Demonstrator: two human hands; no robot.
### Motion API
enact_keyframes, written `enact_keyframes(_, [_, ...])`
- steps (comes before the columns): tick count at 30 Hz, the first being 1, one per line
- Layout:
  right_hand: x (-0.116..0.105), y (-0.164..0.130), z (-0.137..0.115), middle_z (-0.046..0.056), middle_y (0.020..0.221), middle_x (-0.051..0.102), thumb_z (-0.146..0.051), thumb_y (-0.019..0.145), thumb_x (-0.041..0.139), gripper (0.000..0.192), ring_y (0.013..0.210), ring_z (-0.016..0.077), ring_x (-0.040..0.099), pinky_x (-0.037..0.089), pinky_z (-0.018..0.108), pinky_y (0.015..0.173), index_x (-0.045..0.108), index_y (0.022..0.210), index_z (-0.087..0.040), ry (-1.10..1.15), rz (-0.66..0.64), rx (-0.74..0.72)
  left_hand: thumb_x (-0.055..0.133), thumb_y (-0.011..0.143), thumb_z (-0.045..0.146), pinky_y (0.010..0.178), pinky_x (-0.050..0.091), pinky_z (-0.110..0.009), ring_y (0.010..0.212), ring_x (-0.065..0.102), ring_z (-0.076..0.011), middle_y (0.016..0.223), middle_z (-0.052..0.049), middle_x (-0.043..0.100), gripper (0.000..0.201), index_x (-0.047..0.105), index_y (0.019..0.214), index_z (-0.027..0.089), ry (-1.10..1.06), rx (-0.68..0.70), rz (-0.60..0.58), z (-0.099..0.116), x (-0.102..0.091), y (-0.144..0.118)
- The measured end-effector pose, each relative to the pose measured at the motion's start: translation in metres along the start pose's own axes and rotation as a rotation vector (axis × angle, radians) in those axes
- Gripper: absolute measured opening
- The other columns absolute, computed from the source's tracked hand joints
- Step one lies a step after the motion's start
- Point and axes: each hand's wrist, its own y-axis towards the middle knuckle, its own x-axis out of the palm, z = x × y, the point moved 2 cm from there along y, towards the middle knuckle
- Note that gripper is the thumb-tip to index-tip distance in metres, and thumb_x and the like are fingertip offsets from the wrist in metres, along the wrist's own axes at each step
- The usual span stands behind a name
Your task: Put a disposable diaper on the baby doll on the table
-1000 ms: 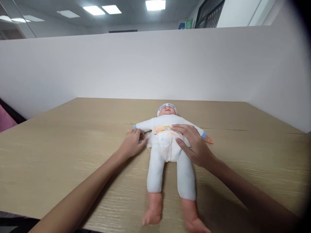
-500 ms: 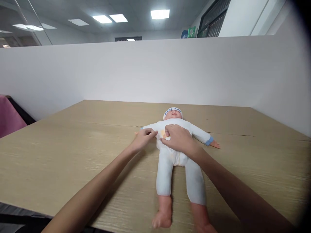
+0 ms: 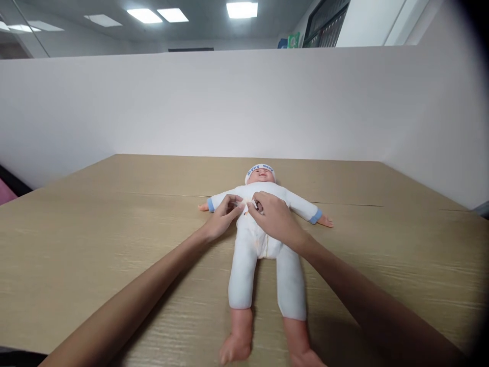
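A baby doll (image 3: 263,265) in a white romper with blue cuffs and a white headband lies on its back on the wooden table (image 3: 95,239), head away from me. My left hand (image 3: 221,216) pinches the fabric at the doll's chest, on its left side as I see it. My right hand (image 3: 273,216) rests over the belly and pinches the same fabric at mid-chest. The fingertips of both hands nearly meet there. The doll's arms are spread and its bare feet point toward me at the table's near edge.
A white partition wall (image 3: 244,102) runs along the table's far and right sides. Something pink (image 3: 7,191) shows at the far left past the table's edge. Ceiling lights glow above the partition.
My right hand slid from the doll's hip and diaper area up to its chest. My left hand moved from beside the doll's arm onto the chest fabric. The view shifted slightly.
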Motion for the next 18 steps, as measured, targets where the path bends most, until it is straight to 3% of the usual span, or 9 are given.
enact_keyframes(4, [0.000,0.000,0.007,-0.003,0.077,0.054,-0.020,0.101,0.057,0.031,0.070,0.0190,0.050,0.032,0.033,0.067,0.036,0.081,-0.028,0.066,0.061,0.036,0.076,0.100,0.070,0.075,0.045,-0.031,0.081,0.053,-0.0158,0.092,0.000,0.060,0.052,0.064,0.105,0.020,-0.006,0.008,-0.061,-0.006,0.004,0.005])
enact_keyframes(7, [-0.003,0.002,0.010,-0.004,0.078,0.054,-0.010,0.093,0.053,0.026,0.070,0.0192,0.052,0.035,0.032,0.067,0.037,0.085,-0.029,0.101,0.102,0.040,0.073,0.101,0.069,0.075,0.044,-0.032,0.079,0.052,-0.0166,0.090,0.000,0.059,0.050,0.062,0.101,0.020,0.044,-0.005,-0.033,-0.005,0.005,0.007])
enact_keyframes(10, [-0.009,0.000,0.004,-0.001,0.084,0.055,-0.004,0.087,0.050,0.029,0.079,0.0217,0.056,0.041,0.033,0.072,0.037,0.086,-0.029,0.110,0.151,0.019,0.073,0.100,0.060,0.079,0.047,-0.033,0.087,0.057,-0.0192,0.106,-0.005,0.066,0.042,0.062,0.109,0.021,0.184,-0.014,0.165,0.006,0.007,0.001])
enact_keyframes(13, [-0.023,-0.020,-0.014,0.003,0.093,0.060,-0.001,0.086,0.049,0.028,0.092,0.0248,0.060,0.046,0.036,0.080,0.044,0.089,-0.028,0.131,0.196,-0.054,0.072,0.102,0.052,0.084,0.048,-0.035,0.094,0.060,-0.0211,0.122,-0.008,0.069,0.034,0.060,0.114,0.022,0.329,0.038,0.338,0.036,0.014,-0.019])
enact_keyframes(15, [-0.034,-0.046,-0.027,0.005,0.100,0.062,-0.004,0.092,0.051,0.024,0.094,0.0251,0.063,0.051,0.036,0.080,0.051,0.094,-0.027,0.187,0.175,-0.117,0.067,0.108,0.052,0.085,0.047,-0.036,0.095,0.062,-0.0221,0.119,-0.007,0.072,0.029,0.062,0.112,0.024,0.393,0.130,0.290,0.063,0.026,-0.041])
enact_keyframes(18, [-0.046,-0.093,-0.035,0.005,0.104,0.066,-0.014,0.103,0.056,0.013,0.091,0.0228,0.068,0.055,0.033,0.074,0.058,0.103,-0.027,0.293,0.000,-0.120,0.054,0.117,0.051,0.084,0.046,-0.039,0.092,0.062,-0.0244,0.100,-0.004,0.072,0.033,0.067,0.102,0.025,0.501,0.208,0.022,0.091,0.046,-0.080])
